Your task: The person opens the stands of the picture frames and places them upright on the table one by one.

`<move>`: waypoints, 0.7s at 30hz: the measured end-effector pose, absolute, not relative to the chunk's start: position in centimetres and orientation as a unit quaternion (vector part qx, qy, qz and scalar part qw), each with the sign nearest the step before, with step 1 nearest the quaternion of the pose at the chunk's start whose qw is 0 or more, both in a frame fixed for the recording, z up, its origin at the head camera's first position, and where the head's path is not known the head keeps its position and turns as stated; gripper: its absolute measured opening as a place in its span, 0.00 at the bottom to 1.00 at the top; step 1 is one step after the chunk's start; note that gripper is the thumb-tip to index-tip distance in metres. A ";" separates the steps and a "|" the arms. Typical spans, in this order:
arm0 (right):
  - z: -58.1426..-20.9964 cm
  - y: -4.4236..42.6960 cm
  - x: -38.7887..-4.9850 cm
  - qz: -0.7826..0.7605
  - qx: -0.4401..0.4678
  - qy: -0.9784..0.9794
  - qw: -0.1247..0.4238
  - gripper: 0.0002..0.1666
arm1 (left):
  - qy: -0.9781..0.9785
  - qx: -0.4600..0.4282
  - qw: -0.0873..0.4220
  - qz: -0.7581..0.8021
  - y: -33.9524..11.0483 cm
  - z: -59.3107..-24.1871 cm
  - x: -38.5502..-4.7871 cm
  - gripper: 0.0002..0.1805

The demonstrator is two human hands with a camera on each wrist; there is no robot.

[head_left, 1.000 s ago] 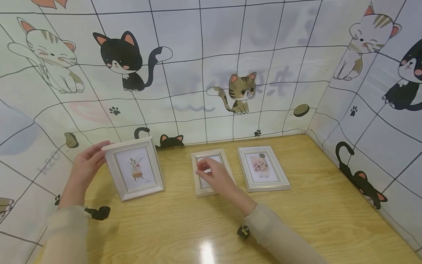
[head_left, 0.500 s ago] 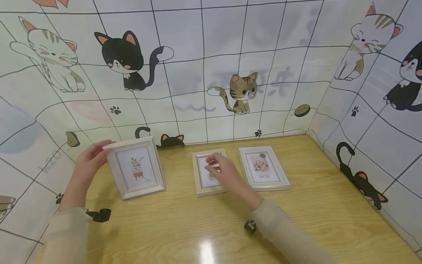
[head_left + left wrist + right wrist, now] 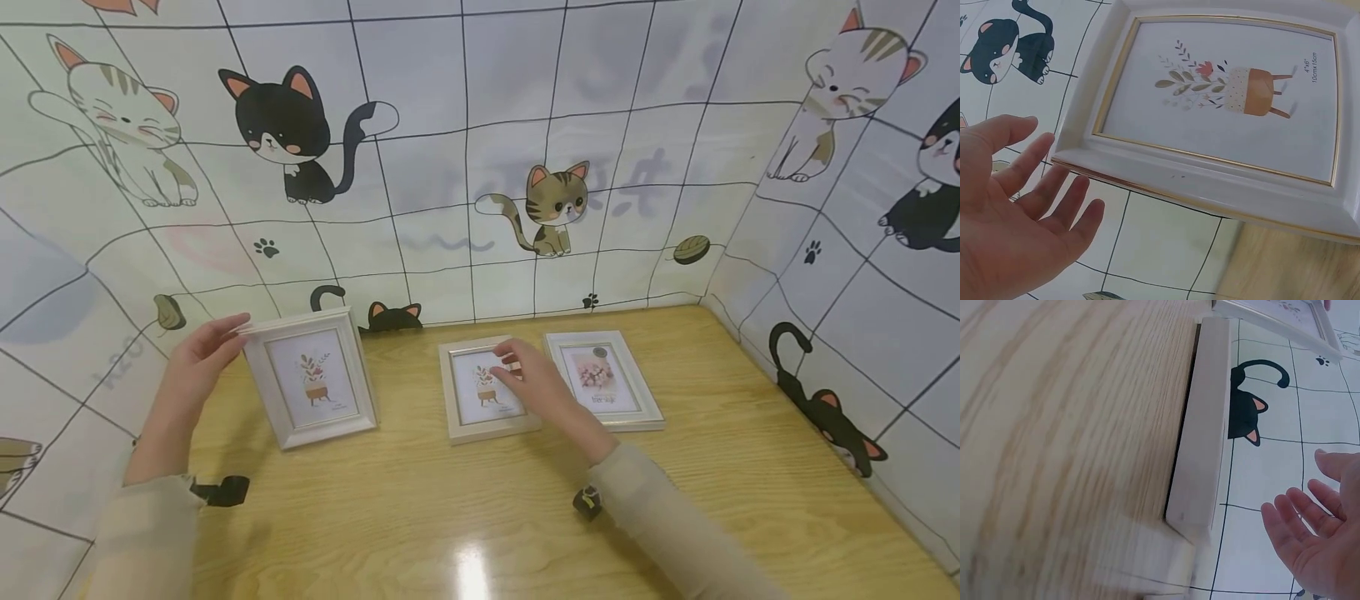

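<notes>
Head view took in a cat-patterned wall covering (image 3: 435, 67), the largest thing there, and before it a wood-grained bench (image 3: 360, 517) bearing three picture frames. Biggest of these to the eye was the left frame (image 3: 315, 387), which stood raised on the bench and tilted a little; the right frame (image 3: 603, 379) and the middle frame (image 3: 480, 387) both lay face up, flat on the wood. By that count, one frame was up and two were down, so the setting-out looked about a third done, if the flat pair were meant to match. Next in size came the hands. The left hand (image 3: 197, 362) was at the upper left corner of the standing frame, fingers spread and loosely bent; whether they bore any of its weight could not be told. The right hand (image 3: 538, 383) hung above the middle frame, thumb and fingers apart, pinching nothing. Smallest, the potted-plant print (image 3: 1222, 94) sat neatly inside the standing frame's gold inner edge, so that frame seemed to need little beyond being let go.
</notes>
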State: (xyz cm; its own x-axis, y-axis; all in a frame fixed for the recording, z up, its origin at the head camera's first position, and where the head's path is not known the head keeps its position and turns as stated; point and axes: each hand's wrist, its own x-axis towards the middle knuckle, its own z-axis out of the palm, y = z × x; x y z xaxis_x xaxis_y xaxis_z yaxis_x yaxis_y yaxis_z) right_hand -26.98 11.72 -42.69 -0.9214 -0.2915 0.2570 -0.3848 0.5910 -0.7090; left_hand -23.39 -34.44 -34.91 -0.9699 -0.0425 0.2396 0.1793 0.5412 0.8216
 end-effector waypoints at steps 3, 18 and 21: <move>-43.0 12.2 -27.3 0.401 0.184 -0.896 0.056 0.21 | -0.878 -0.029 0.120 -0.462 -34.4 -34.5 -23.0 0.28; -43.9 13.3 -27.7 0.385 0.145 -0.910 0.053 0.23 | -0.880 -0.033 0.127 -0.456 -33.6 -33.1 -21.2 0.26; -44.1 13.4 -27.8 0.380 0.140 -0.913 0.051 0.23 | -0.877 -0.038 0.126 -0.462 -33.3 -32.8 -20.8 0.26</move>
State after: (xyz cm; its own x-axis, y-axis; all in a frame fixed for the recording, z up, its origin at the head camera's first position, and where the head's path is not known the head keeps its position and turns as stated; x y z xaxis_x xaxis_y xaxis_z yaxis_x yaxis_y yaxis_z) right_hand -27.85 13.43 -44.11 -0.9558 -0.2164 0.1990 -0.2937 0.6717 -0.6801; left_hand -20.80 -33.35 -32.75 -0.9654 -0.0489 0.2560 0.1837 0.5693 0.8014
